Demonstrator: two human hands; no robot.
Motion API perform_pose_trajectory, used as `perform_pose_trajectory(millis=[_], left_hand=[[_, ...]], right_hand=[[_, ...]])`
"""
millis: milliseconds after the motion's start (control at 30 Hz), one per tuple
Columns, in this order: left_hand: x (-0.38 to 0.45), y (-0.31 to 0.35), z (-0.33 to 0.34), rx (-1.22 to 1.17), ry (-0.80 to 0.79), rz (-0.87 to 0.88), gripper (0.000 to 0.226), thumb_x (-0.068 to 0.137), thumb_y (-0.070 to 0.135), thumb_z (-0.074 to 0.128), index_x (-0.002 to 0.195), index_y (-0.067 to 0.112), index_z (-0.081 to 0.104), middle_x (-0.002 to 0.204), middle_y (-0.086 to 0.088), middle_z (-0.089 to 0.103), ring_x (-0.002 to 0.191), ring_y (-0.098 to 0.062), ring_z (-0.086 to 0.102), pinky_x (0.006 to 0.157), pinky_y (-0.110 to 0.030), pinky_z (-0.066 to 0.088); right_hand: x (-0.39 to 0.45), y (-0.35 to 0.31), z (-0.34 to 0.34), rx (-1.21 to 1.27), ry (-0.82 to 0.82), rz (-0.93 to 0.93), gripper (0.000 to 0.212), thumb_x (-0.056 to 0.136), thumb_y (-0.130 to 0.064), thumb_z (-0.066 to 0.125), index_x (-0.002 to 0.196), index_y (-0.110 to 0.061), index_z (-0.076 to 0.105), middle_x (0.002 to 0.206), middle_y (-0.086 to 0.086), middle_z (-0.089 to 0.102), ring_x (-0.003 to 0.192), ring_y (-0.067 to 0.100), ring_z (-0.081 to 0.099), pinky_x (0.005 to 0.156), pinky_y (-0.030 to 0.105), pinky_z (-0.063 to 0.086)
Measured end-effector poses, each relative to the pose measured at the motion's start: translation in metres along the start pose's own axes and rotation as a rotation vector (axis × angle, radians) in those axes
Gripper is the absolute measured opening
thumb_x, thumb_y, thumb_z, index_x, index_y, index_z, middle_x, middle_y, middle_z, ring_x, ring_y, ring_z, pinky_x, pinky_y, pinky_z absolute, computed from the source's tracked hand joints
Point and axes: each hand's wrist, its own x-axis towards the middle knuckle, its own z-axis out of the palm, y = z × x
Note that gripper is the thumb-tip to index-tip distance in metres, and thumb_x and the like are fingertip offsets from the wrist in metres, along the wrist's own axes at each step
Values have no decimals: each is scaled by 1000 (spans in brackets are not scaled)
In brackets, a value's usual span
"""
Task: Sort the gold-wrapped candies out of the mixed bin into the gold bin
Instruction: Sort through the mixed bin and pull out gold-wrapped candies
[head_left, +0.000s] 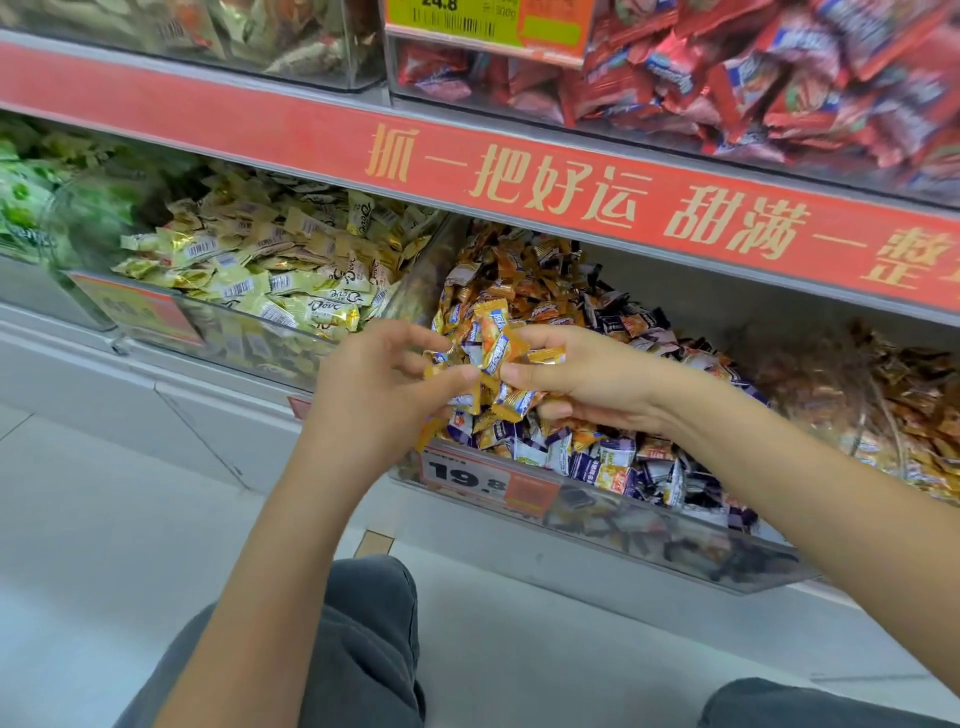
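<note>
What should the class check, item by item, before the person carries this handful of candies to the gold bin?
1. Right hand holds gold candies: ok.
2. Left hand steadies the bunch: ok.
3. No purple wrapper in the handful: cannot tell.
4. Hands above the mixed bin, so drops fall back: ok.
5. Which bin is the gold bin: cannot tell.
6. Purple candies remain in the bin: ok.

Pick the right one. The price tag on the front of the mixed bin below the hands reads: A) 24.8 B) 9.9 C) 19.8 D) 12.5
C: the price tag on the clear front of the mixed bin, just below the left hand and right hand, shows 19.8 in bold black digits.
</note>
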Motion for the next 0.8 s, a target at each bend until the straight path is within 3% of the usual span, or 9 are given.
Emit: perform_pose_trajectory(millis=[100,233,300,400,533,633,700,800], left_hand=[[1,-1,12,81,-62,45,33,76,31,76,106,21,66,63,3,60,60,-10,68,55,-18,48],[4,1,19,91,-45,71,21,78,32,76,95,22,71,79,-14,63,72,-25,67,62,-30,49],[2,7,24,33,-69,67,13,80,31,74,90,23,70,76,-10,63,67,-18,69,56,-28,49],[-10,22,41,-22,-171,97,7,83,28,70,87,22,71,75,3,64,57,-3,66,47,-13,42],[-30,45,74,-87,-259,163,5,85,22,69,85,17,71,77,5,65,56,-2,65,46,-10,40],[-46,68,109,-113,-295,251,7,86,20,69,79,16,70,79,4,67,58,-6,67,49,-10,40],[-56,88,136,-75,-331,328,11,85,20,69,75,18,68,77,8,67,55,0,64,49,-11,41],[-63,112,172,-35,-343,404,13,85,20,70,72,19,66,64,13,58,48,6,55,49,-8,36]], right_hand=[[-4,-1,3,-4,35,-30,32,91,-11,60,122,-17,57,108,-7,53,48,2,39,47,18,30],[-18,-2,-5,29,155,-34,37,90,-12,62,126,-5,55,97,0,56,47,3,40,42,16,32],[-35,-2,-12,55,219,-34,26,91,-11,60,117,-6,59,88,3,57,45,3,41,41,16,31],[-73,0,-30,119,333,-80,9,93,-6,56,99,-9,61,76,2,52,42,3,39,41,17,28],[-144,10,-63,185,464,-118,10,92,-3,54,98,-5,61,78,5,49,45,3,34,37,14,26],[-187,22,-90,250,499,-156,10,90,-3,52,83,-8,56,62,0,47,41,2,36,34,12,24],[-202,35,-111,215,654,-179,16,94,-1,51,81,-9,54,57,-2,45,37,1,34,33,12,24],[-212,69,-156,151,843,-138,14,94,-4,55,81,-10,56,70,4,45,44,7,37,38,14,29]])
